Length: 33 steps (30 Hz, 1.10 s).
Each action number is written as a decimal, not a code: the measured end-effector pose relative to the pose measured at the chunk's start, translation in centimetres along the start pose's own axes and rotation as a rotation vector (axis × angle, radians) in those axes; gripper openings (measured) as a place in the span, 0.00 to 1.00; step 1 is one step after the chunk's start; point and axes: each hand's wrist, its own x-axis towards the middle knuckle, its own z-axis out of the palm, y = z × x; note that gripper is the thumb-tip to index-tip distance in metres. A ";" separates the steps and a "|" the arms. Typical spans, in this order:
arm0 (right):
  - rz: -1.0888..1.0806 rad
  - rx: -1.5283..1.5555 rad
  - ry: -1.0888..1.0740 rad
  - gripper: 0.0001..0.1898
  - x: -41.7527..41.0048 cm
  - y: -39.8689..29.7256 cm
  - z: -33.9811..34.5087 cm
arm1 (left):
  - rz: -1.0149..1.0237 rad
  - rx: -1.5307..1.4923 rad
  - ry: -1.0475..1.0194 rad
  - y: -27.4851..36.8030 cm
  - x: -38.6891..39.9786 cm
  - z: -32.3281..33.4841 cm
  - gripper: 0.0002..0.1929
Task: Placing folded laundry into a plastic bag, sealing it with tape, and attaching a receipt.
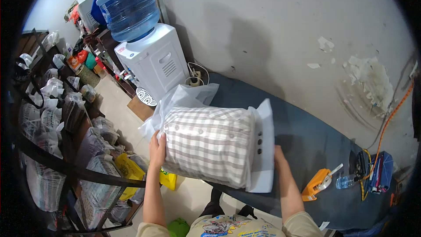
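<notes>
A clear plastic bag (194, 94) encloses a thick folded bundle with a brown-and-white checked shirt (207, 141) on top, its buttons facing up. My left hand (158, 149) grips the bundle's left end, thumb on the upper side, beside the loose, crumpled plastic. At the right end, a flat whitish flap (265, 148) with several dark round spots stands out past the shirt. My right hand (279, 156) holds this flap's far edge, its fingers mostly hidden behind it. The bundle is over the left part of a dark grey table (296, 138).
An orange tape dispenser (316, 184), a plastic bottle (344, 182) and blue fabric (381, 171) lie on the table's right. An orange cord (394, 112) hangs there. A water dispenser (154, 62) stands beyond the bundle. Left, a metal rack (82, 174) holds several bagged bundles.
</notes>
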 end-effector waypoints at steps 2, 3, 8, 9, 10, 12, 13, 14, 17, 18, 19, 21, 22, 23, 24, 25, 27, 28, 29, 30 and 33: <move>0.222 0.222 -0.201 0.37 -2.2 -2.0 3.3 | -0.073 -0.216 -0.047 -0.4 1.3 -1.2 0.31; 0.216 0.224 -0.173 0.37 -2.4 -1.7 4.8 | -0.093 -0.198 -0.177 0.8 2.3 -1.4 0.31; 0.096 0.378 0.016 0.39 -3.6 -1.5 8.8 | -0.306 -0.334 -0.455 0.2 9.6 -2.3 0.34; 0.090 0.369 0.048 0.39 -4.0 -1.9 8.8 | -0.378 -0.241 -0.564 0.2 10.8 -1.6 0.39; 0.079 0.359 0.060 0.39 -4.6 -2.7 9.3 | -0.375 -0.236 -0.568 -2.9 11.5 -0.7 0.39; 0.063 0.339 0.032 0.39 -6.1 -4.1 12.5 | 0.139 -0.249 -0.658 -12.8 13.5 -0.7 0.42; 0.053 0.328 0.056 0.39 -7.0 -3.5 12.2 | -0.239 -0.367 -0.722 -13.6 14.8 0.1 0.43; 0.042 0.323 0.101 0.39 -7.2 -4.3 12.5 | -0.228 -0.369 -0.757 -12.6 15.3 1.6 0.43; 0.020 0.324 0.274 0.38 -8.5 -6.4 11.1 | -0.543 -0.529 -0.893 -2.8 13.1 3.9 0.41; 0.016 0.331 0.278 0.38 -9.3 -6.3 11.7 | -0.536 -0.505 -0.892 -1.0 12.0 2.4 0.41; 0.008 0.336 0.293 0.38 -10.6 -5.9 12.1 | -0.481 -0.532 -0.862 -0.1 11.2 1.1 0.41; -0.014 0.335 0.335 0.38 -12.8 -5.4 11.7 | -0.440 -0.662 -0.869 0.1 9.6 0.1 0.42; -0.028 0.328 0.363 0.38 -14.2 -4.6 10.5 | -0.429 -0.659 -0.889 0.3 8.9 0.5 0.42; -0.039 0.318 0.376 0.38 -15.9 -3.2 9.4 | -0.470 -0.614 -0.890 0.3 8.1 0.2 0.43; -0.050 0.305 0.401 0.38 -18.1 -1.9 8.5 | -0.510 -0.572 -0.903 0.3 7.4 0.3 0.43; -0.063 0.289 0.431 0.38 -19.7 -2.1 7.3 | -0.531 -0.577 -0.965 -0.5 7.0 1.3 0.44; -0.085 0.248 0.488 0.38 -22.2 -2.7 5.0 | -0.518 -0.572 -1.047 0.2 5.1 3.6 0.44; -0.097 0.225 0.515 0.38 -23.4 -3.1 3.9 | -0.507 -0.563 -1.107 0.8 3.9 4.9 0.44; -0.111 0.205 0.582 0.38 -25.0 -4.3 2.3 | -0.491 -0.573 -1.164 2.2 2.8 7.3 0.44; -0.124 0.185 0.611 0.38 -25.7 -5.7 0.9 | -0.490 -0.598 -1.238 2.9 1.5 8.7 0.44; -0.152 0.110 0.741 0.38 -35.7 -0.1 -3.1 | -0.378 -0.641 -1.381 7.0 -2.1 12.6 0.44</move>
